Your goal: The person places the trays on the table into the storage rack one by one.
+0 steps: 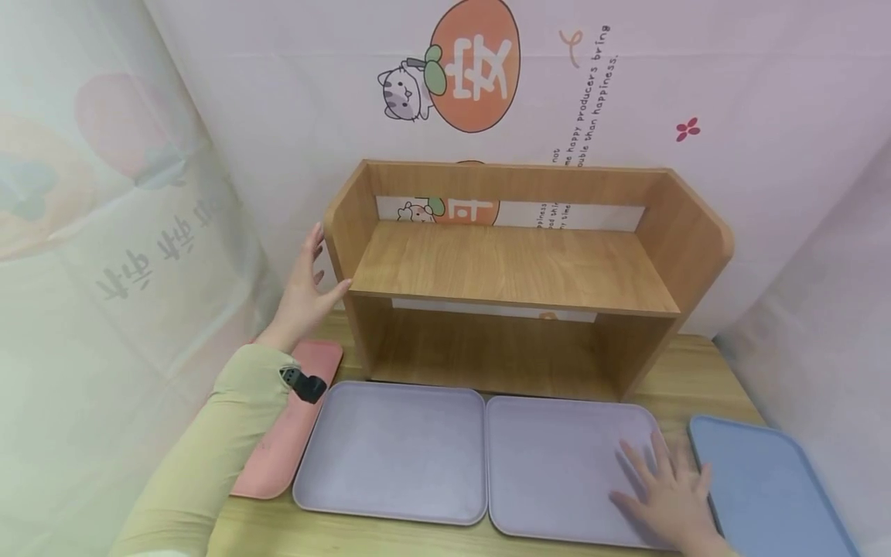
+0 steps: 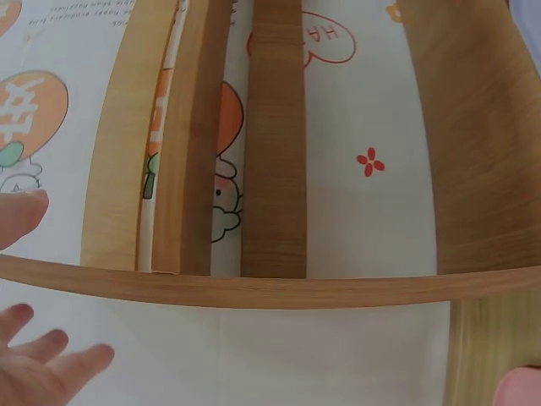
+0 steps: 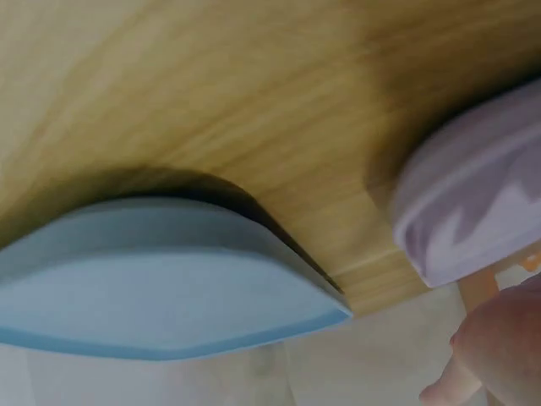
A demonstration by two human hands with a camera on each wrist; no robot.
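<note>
Left hand [image 1: 304,298]: fingers [image 2: 51,368] are spread and loosely bent, with the thumb well parted from them. The left side panel [image 1: 353,224] of a wooden two-tier shelf [image 1: 508,263] is straddled near its front edge, thumb to the inner side, fingers to the outer. No firm grip is seen; whether the panel is touched cannot be told.

Right hand [image 1: 668,495]: fingers are fanned wide, and nothing is held. The hand is positioned over the right edge of the right lavender tray [image 1: 557,472]; contact cannot be determined.

The shelf is stood upright on a wood-grain table [image 1: 696,371], directly behind the right lavender tray and the left lavender tray [image 1: 397,452], which are laid side by side. A pink tray [image 1: 278,449] is placed at far left, partly covered by a pale green sleeve [image 1: 230,433]. A black wrist device [image 1: 306,384] is worn at the cuff. A blue tray [image 1: 773,487] is set at far right, apart from the lavender pair. The area is enclosed by a printed white backdrop [image 1: 278,116].
</note>
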